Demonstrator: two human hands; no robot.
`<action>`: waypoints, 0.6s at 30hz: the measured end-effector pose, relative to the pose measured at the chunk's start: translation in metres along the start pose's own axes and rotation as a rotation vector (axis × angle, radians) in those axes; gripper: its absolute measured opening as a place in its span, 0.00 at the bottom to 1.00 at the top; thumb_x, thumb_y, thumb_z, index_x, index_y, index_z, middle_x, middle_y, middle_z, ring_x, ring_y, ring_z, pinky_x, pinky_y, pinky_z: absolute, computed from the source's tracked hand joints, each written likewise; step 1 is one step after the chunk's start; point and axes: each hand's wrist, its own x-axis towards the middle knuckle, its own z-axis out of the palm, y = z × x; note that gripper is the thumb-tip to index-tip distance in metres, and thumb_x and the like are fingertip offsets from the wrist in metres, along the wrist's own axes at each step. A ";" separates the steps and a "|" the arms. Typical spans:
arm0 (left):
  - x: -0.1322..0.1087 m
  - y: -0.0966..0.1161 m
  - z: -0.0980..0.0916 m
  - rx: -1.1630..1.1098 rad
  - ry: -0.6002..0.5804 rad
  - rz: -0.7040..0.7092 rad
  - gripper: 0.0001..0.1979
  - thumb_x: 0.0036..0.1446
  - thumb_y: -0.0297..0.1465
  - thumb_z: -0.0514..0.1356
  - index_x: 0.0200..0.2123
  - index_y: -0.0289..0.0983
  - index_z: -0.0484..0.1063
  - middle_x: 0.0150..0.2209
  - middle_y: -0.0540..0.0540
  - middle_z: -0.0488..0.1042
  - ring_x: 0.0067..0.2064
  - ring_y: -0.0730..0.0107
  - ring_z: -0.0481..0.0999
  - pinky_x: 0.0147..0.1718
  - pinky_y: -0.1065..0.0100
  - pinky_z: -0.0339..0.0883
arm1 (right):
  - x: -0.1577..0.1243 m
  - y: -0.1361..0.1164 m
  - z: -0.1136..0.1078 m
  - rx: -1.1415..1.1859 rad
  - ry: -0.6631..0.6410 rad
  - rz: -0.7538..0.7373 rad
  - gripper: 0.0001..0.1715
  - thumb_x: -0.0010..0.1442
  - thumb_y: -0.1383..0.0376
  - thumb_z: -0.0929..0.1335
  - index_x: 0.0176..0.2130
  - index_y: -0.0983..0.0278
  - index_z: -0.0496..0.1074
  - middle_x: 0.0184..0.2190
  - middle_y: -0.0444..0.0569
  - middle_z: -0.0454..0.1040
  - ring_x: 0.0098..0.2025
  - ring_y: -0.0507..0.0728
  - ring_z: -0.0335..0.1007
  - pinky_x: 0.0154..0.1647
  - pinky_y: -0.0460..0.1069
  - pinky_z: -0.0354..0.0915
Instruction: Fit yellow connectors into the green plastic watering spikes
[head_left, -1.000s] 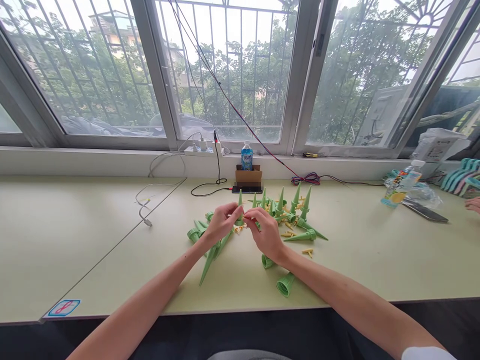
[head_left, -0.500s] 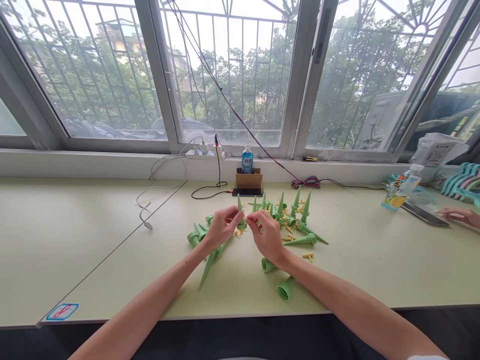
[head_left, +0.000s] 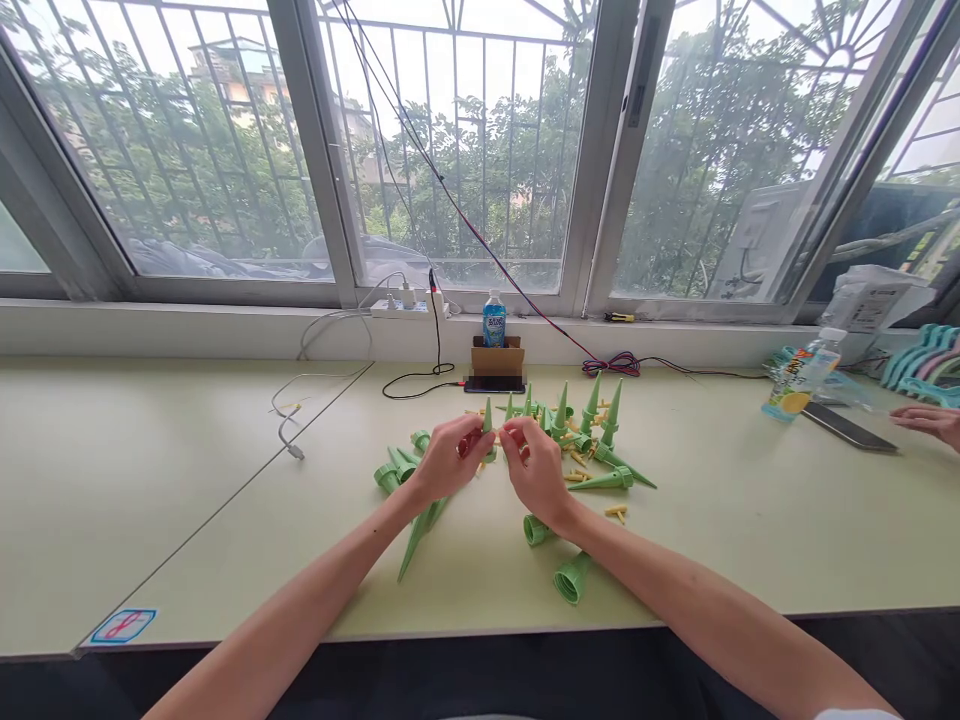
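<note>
My left hand (head_left: 448,460) is closed around a green plastic watering spike (head_left: 488,414), its tip pointing up. Against the side of that spike, the fingertips of my right hand (head_left: 534,468) pinch a small yellow plug (head_left: 497,437), mostly covered by the fingers. Several more green spikes stand upright behind my right hand, one of them a tall spike (head_left: 613,415). Loose spikes lie to the left of my left hand, among them a ribbed one (head_left: 388,477). Yellow T-shaped plugs (head_left: 616,512) are scattered at the right. An open-ended spike (head_left: 571,580) lies near the front edge.
A phone (head_left: 495,384) leans on a cardboard box (head_left: 498,355) with a blue bottle (head_left: 494,320) behind. To the right are a drink bottle (head_left: 802,378), a dark phone (head_left: 847,428) and another person's hand (head_left: 930,420). A grey cable (head_left: 289,440) lies left.
The held spike has shifted slightly right and down, closer to my right hand, with my left hand following. At the far right, the other person's hand has drawn back from the dark phone.
</note>
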 end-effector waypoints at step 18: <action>0.001 -0.011 0.002 0.120 0.033 -0.105 0.17 0.63 0.35 0.52 0.23 0.38 0.53 0.21 0.54 0.56 0.24 0.76 0.54 0.23 0.73 0.54 | -0.001 0.010 0.002 -0.136 -0.178 -0.090 0.12 0.67 0.67 0.61 0.49 0.64 0.67 0.43 0.54 0.73 0.38 0.57 0.71 0.36 0.49 0.68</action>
